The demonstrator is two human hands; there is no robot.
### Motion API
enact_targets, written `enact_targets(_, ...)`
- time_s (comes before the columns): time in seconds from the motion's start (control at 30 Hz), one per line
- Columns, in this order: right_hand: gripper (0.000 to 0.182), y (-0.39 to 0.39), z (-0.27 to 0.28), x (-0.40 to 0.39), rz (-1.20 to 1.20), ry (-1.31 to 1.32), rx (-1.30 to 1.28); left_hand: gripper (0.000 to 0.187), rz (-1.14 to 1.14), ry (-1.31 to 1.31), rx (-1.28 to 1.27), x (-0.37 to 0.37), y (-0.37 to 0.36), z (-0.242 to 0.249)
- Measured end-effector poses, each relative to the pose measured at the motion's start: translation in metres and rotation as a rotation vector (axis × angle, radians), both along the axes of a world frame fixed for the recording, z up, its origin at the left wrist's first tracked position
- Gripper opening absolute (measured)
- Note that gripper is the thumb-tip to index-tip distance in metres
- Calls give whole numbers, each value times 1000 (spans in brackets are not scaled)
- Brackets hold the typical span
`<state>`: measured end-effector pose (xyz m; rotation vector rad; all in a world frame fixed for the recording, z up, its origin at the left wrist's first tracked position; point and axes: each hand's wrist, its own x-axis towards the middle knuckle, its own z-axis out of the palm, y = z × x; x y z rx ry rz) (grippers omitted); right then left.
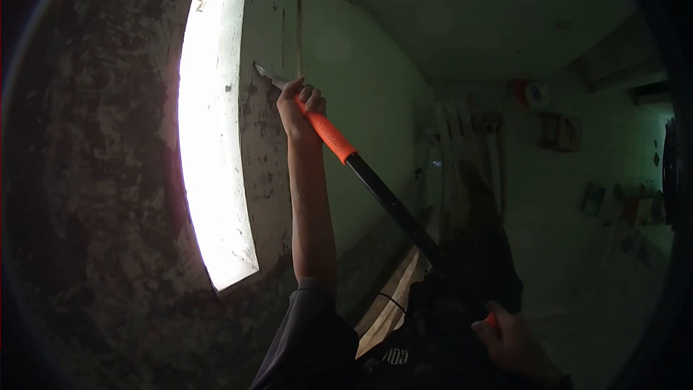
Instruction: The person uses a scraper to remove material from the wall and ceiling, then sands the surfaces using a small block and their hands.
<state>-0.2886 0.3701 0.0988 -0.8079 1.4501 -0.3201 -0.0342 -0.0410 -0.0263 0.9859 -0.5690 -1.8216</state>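
Note:
A long-handled scraper [386,198] runs slantwise across the middle of the view, with a black shaft and orange grips. My left hand [302,107] is wrapped round the upper orange grip, close behind the metal blade [266,73]. The blade's tip lies right at the patchy, stained wall [263,137] beside a bright window opening. Low on the right, my right hand [509,339] is closed around the orange end of the handle. Part of the lower shaft is lost against dark clothing.
The bright window opening [209,144] has a pale inner edge. Dark, blotched wall [94,173] fills the left side. A smoother greenish wall [354,79] stands behind the scraper. Pale slats [455,121], a wooden frame-like object [559,132] and other dim items lie on the right.

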Motion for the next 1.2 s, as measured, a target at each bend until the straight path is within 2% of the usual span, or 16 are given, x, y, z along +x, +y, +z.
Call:
enact_targets(0.07,46,6,6,-5,41,-24,-10,17,12,5,38,8,14,-6)
enact_targets(0.17,50,19,-9,1,-44,-174,-5,18,62,56,89,1,42,10)
enact_targets(0.27,50,27,-17,3,53,-209,71,20,82,100,90,-4,64,14)
enact_targets(0.43,50,38,4,13,57,-75,-43,18,19,59,103,7,71,18)
enact_targets(0.53,52,22,9,29,83,38,5,17,-49,91,94,2,52,12)
enact_targets(0.57,51,24,-1,30,18,-7,-5,17,-40,99,96,0,50,10)
enact_targets(0.63,50,25,8,27,25,-58,8,17,66,-59,95,2,56,15)
enact_targets(0.67,49,27,15,25,17,-109,13,17,75,-58,98,7,64,17)
enact_targets(0.77,49,36,24,29,46,-45,-26,18,11,-63,66,12,67,25)
enact_targets(0.83,50,26,21,36,51,-35,-23,18,-19,-46,53,9,35,14)
enact_targets(0.93,54,-2,20,41,-65,-98,45,17,-27,-38,49,4,23,-4)
enact_targets(1.0,56,1,23,29,69,156,9,17,-30,-51,28,-6,13,-2)
enact_targets(1.13,60,29,31,11,69,-6,21,17,33,2,116,6,50,14)
enact_targets(1.2,59,24,31,18,56,10,63,17,35,2,143,8,54,16)
